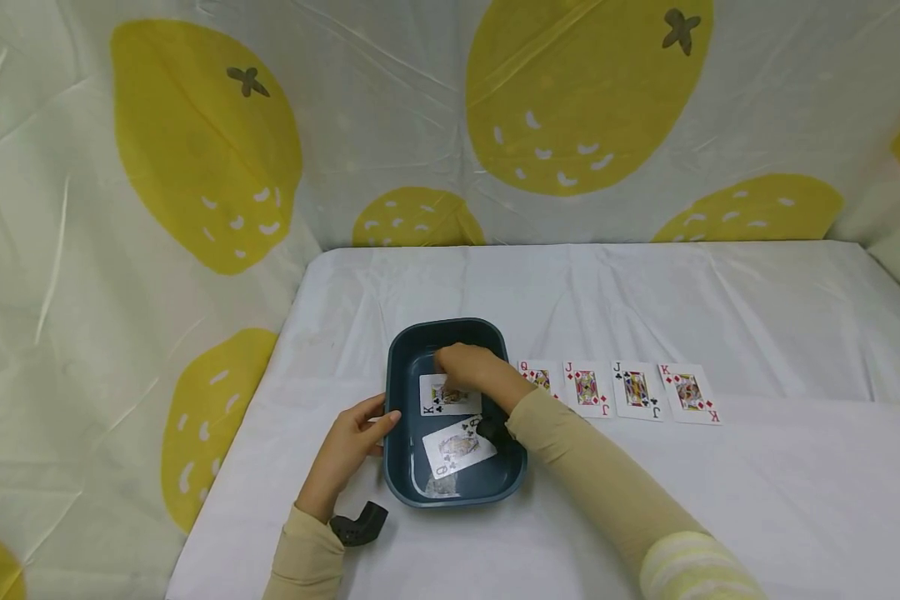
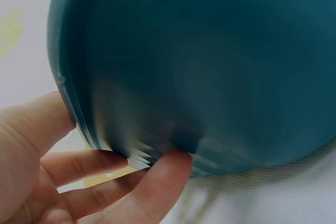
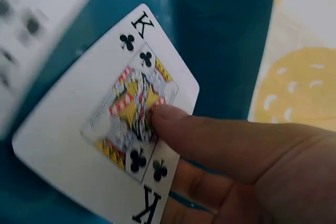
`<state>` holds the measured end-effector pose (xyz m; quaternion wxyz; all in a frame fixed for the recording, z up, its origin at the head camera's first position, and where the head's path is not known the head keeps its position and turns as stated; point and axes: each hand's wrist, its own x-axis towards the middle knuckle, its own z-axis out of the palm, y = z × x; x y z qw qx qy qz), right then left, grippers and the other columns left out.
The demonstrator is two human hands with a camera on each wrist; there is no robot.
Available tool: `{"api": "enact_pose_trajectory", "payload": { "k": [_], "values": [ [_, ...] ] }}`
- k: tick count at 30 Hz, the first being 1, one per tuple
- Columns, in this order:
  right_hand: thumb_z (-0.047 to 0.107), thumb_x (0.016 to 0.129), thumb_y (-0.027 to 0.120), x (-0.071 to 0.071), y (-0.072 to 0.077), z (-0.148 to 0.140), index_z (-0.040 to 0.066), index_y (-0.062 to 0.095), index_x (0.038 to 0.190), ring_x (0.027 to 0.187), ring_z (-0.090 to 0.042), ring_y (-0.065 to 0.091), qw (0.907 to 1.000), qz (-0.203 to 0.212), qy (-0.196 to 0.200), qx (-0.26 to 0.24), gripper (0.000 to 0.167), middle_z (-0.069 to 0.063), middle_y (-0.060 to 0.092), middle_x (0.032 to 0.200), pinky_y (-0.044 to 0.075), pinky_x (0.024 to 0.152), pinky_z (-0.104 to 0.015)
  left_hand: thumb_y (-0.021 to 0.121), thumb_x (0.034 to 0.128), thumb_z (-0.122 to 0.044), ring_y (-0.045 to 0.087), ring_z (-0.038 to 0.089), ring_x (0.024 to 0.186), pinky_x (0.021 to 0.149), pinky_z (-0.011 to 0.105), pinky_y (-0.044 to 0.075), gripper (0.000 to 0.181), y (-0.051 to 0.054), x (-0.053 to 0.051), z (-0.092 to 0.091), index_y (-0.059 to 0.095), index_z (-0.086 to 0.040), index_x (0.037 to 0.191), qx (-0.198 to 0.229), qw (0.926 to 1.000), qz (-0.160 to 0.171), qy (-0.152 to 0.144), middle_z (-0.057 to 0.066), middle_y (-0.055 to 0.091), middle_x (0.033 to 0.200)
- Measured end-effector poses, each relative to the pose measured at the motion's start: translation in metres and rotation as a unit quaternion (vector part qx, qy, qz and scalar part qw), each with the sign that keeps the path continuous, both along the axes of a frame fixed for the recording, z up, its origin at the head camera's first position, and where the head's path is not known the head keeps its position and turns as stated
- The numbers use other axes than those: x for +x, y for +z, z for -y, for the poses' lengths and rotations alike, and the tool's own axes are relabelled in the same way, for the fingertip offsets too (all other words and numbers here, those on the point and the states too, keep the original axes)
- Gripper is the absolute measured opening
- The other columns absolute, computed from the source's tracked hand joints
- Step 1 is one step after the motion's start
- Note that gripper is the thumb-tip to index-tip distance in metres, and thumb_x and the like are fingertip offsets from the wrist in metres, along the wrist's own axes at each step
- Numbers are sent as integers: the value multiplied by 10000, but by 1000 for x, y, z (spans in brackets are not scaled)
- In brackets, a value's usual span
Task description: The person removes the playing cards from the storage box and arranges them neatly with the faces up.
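King of clubs, right grip pinching, left grip clasping tray (queen inside), four cards alongside, one partly hidden

k, q and j on playing cards

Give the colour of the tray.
The tray is dark blue-green; the head view shows it best.

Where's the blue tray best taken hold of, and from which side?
Probably around the middle of its left rim, coming from the left: the blue tray has raised walls with a thin edge to pinch, and the left hand holds it there. On its right, a sleeve and a row of cards crowd the approach.
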<state>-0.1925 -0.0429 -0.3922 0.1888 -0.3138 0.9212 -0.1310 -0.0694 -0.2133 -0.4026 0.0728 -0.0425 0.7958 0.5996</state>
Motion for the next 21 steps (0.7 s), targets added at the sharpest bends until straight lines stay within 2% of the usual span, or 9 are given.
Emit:
{"api": "enact_pose_trajectory", "payload": {
  "k": [5,10,15,19,21],
  "values": [
    [106,795,684,-1,8,-6,77,607,921,687,-130,536,9983,185,229,-499,150,-23,581,829,460,606,-260,583,880,-134,618,296,840,631,373,534,426,-1,0,0,486,17,1267,19,10000,-27,-3,170,571,1073],
    [103,809,668,-5,19,-16,88,569,1031,721,-148,553,9875,755,49,-1381,243,-34,555,849,480,608,-246,585,878,-128,614,319,855,635,383,534,430,-1,-1,0,483,22,1267,68,10000,-11,15,177,568,1085],
    [81,826,645,-11,26,-30,72,510,1096,721,-164,581,9628,1361,-201,-2324,302,-58,573,838,497,602,-255,591,874,-127,621,278,829,627,365,535,419,0,-1,0,498,14,1258,35,10000,6,71,163,572,1073],
    [75,839,627,-15,30,-47,46,470,1108,658,-164,567,9387,1742,-318,-2957,313,-78,600,814,451,515,-251,591,873,-116,623,263,818,620,351,536,412,1,0,0,503,16,1253,71,10000,1,52,158,576,1066],
    [76,841,624,-16,32,-57,40,457,1106,640,-168,552,9295,1844,-391,-3170,315,-79,602,795,423,494,-252,592,872,-116,622,258,815,618,350,535,415,1,0,0,500,21,1252,98,9999,-10,33,159,577,1068]
  ]
}}
